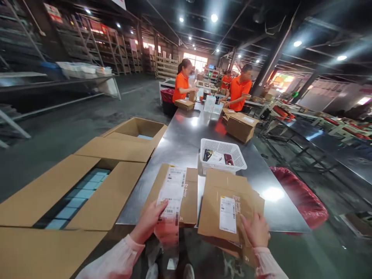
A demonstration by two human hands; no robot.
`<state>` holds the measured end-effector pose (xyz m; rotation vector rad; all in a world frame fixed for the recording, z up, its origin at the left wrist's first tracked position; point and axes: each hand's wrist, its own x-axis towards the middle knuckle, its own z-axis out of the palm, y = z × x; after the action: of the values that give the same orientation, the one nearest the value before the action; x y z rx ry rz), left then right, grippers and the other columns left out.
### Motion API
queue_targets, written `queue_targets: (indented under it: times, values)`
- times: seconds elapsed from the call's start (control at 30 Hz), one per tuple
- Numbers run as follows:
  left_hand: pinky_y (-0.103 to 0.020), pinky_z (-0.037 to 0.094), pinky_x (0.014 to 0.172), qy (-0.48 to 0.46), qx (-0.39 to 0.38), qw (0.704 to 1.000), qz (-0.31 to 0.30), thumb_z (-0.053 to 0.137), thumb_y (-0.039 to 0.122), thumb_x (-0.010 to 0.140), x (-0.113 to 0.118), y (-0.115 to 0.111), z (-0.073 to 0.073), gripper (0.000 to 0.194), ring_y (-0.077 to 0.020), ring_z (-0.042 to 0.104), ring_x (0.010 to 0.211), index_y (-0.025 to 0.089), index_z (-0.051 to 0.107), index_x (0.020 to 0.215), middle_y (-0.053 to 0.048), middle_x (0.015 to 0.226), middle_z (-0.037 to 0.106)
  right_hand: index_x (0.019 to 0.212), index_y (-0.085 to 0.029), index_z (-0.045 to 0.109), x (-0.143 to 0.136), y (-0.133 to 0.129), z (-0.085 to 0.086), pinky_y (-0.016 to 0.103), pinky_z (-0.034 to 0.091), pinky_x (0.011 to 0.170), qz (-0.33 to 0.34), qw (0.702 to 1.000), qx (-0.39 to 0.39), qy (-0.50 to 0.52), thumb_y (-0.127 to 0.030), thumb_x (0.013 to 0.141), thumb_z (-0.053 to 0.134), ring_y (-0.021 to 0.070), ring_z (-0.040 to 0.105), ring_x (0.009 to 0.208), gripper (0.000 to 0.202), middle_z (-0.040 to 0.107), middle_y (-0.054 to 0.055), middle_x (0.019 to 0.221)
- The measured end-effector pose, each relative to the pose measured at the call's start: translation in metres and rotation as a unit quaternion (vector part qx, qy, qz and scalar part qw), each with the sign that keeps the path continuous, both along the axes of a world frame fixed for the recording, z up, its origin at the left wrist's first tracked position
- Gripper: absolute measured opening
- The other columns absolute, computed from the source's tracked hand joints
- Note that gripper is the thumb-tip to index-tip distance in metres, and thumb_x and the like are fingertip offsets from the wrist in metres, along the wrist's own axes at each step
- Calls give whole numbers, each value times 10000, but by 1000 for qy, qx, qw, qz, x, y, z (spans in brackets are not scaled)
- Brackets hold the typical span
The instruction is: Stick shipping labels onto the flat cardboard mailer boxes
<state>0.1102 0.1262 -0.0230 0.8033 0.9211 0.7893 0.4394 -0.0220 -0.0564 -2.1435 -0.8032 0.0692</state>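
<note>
My left hand (149, 220) is closed on a strip of printed shipping labels (171, 186), thumb on top. The strip lies over a flattened cardboard box (190, 190) at the table's near edge, and its lower end hangs below the edge. My right hand (256, 229) grips the right side of a stack of flattened cardboard boxes (219, 184). The top one bears a white shipping label (228, 215), and the stack juts over the near edge. Fingers under the cardboard are hidden.
A white perforated basket (241, 161) with small packets stands behind the stacks on the metal table (183, 141). Large open cartons (119, 197) flank the left side; a red-lined bin (305, 201) is at right. Co-workers in orange shirts (180, 83) stand at the far end.
</note>
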Motion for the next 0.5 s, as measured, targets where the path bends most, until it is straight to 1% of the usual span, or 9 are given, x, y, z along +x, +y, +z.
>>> queue_targets:
  times: [0.03,0.07,0.1,0.13,0.2,0.27,0.33,0.4,0.5]
  values:
    - [-291,514,686,-4,14,1000,-9,791,551,525,5,-9,0,596,-227,666,747,105,652,896,-77,805,732,1097,-141,640,-17,3,4,482,511,804,33,999,0,32,-725,546,627,332,642,904,803,676,194,1009]
    - [-288,508,680,-5,29,999,-28,775,583,531,10,-18,-2,625,-222,660,747,108,654,917,-76,819,730,1090,-143,641,-41,9,7,476,514,805,93,990,21,105,-730,523,646,321,648,886,816,682,185,998]
    - [-288,503,673,-2,45,997,-64,752,603,558,14,-26,-3,624,-219,654,742,109,660,927,-77,822,728,1103,-157,634,-70,18,8,462,525,797,185,961,45,200,-729,534,650,299,659,860,806,693,161,986]
    - [-289,499,675,6,64,992,-107,727,607,596,18,-34,-4,599,-215,648,741,109,669,923,-79,821,725,1083,-167,643,-101,27,9,456,528,810,264,919,62,286,-720,543,662,292,665,870,773,702,146,989]
    - [-297,495,737,14,110,980,-163,706,573,655,20,-42,-5,530,-211,639,788,119,680,927,-83,860,720,1001,-168,676,-155,41,8,462,513,860,317,870,93,367,-675,637,645,291,662,924,624,713,137,996]
    - [-306,476,828,-2,142,980,-137,720,531,665,18,-42,-4,501,-212,626,872,137,670,971,-82,933,711,900,-154,702,-189,47,6,472,507,870,333,861,87,374,-638,687,632,298,665,914,533,728,135,935]
    - [-305,472,818,-15,140,987,-71,741,531,632,12,-36,-3,512,-209,619,863,139,663,953,-78,920,705,865,-140,706,-200,50,6,465,526,826,371,852,54,365,-623,636,685,301,678,850,535,736,130,874]
    - [-289,469,719,-1,123,992,-39,749,552,596,5,-30,-5,496,-192,607,750,123,669,833,-64,790,696,937,-137,698,-194,58,10,434,540,799,397,844,44,359,-594,584,734,296,681,848,579,734,131,929]
    - [-259,420,627,25,114,993,-10,762,558,556,-3,-29,-12,469,-146,544,621,117,648,671,-25,636,637,956,-161,711,-179,79,23,382,547,759,390,872,40,293,-563,621,712,279,680,844,523,733,118,959]
